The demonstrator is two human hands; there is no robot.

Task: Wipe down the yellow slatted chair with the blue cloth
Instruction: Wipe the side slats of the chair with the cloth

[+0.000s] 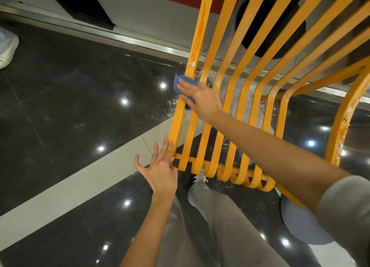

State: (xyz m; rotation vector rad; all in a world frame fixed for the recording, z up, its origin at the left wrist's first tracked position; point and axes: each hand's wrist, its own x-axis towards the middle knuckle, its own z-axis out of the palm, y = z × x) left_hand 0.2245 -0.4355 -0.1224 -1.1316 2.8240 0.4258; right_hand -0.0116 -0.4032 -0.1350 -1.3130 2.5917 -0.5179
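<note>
The yellow slatted chair (238,98) fills the upper right of the head view, its curved slat ends close to my legs. White smears mark its leftmost slat and right frame. My right hand (202,98) presses the blue cloth (180,84) flat against the leftmost slats, where seat bends into back; the cloth shows only past my fingers. My left hand (160,170) is spread open, fingertips touching the chair's front left corner, holding nothing.
Glossy black floor tiles (70,98) with a pale strip (84,178) lie below. White crumbs are scattered under the chair. A white shoe (7,48) of another person sits at the far left. A grey-blue round object (306,224) lies at lower right.
</note>
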